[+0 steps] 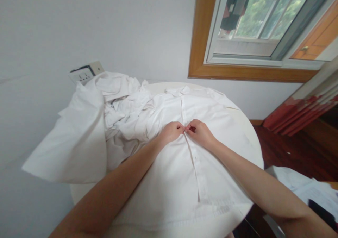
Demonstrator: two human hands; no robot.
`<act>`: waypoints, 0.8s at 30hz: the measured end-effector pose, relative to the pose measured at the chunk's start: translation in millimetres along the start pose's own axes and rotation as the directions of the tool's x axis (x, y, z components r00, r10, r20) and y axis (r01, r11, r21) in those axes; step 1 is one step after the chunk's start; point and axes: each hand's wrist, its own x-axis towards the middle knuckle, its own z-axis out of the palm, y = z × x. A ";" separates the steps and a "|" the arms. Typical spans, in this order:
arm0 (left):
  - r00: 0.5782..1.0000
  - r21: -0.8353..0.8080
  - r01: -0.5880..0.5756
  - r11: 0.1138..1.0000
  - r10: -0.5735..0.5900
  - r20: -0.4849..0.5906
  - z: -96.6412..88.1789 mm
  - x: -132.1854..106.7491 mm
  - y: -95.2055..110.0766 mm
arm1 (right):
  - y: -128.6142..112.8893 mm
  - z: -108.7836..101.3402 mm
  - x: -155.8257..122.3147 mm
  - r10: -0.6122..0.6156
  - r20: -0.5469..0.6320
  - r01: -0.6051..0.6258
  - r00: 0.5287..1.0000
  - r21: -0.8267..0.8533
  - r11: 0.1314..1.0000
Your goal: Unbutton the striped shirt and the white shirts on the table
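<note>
A white button-up shirt (211,125) lies spread front-up on a round white table (246,123), collar at the far side. My left hand (171,131) and my right hand (200,131) meet at the shirt's front placket (194,160), about a third of the way down from the collar. Both hands are closed in a pinch on the placket edges, fingertips almost touching. What lies between the fingertips is too small to make out.
A heap of crumpled white garments (116,104) covers the table's left side, with one piece hanging over the left edge (71,143). A wall socket (86,72) sits behind it. A wood-framed window (200,55) is at the upper right. Papers and a dark object (320,210) lie at lower right.
</note>
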 end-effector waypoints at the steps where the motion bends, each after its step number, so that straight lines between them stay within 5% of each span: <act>1: 1.000 0.001 0.004 1.000 -0.004 0.003 -0.4 0.2 0.6 | -0.1 -1.5 0.0 -0.003 0.017 0.003 1.000 0.003 1.000; 5: 1.000 0.050 0.011 0.999 -0.012 0.008 -0.6 0.8 2.3 | 0.8 -4.5 0.8 0.051 0.113 -0.051 0.992 -0.005 0.999; 15: 1.000 0.049 -0.004 0.999 0.005 -0.015 0.0 -2.2 6.0 | -12.5 2.3 0.0 0.039 0.172 0.047 0.984 -0.469 0.882; 24: 0.999 0.013 -0.040 0.999 0.039 0.022 -0.7 -1.5 1.5 | -3.2 7.4 1.5 0.007 0.127 0.050 0.992 -0.440 0.897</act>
